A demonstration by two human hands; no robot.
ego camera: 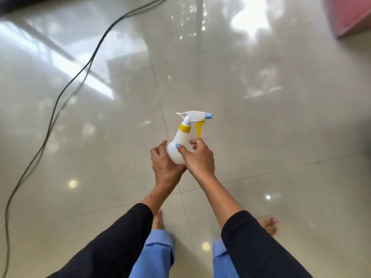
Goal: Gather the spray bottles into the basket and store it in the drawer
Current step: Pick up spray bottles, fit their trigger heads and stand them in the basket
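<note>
A small white spray bottle [179, 144] with a yellow collar, yellow trigger and blue nozzle is held upright over the floor, nozzle pointing right. My left hand [165, 164] cups its base from the left and below. My right hand [197, 157] touches the bottle's right side, thumb on its body and fingers curled below the trigger. No basket or drawer is in view.
A glossy cream tiled floor [261, 117] fills the view. A black cable [66, 91] snakes along the left side from the top to the bottom left. A pink piece of furniture [349, 15] sits at the top right corner. My bare feet [269, 224] stand below.
</note>
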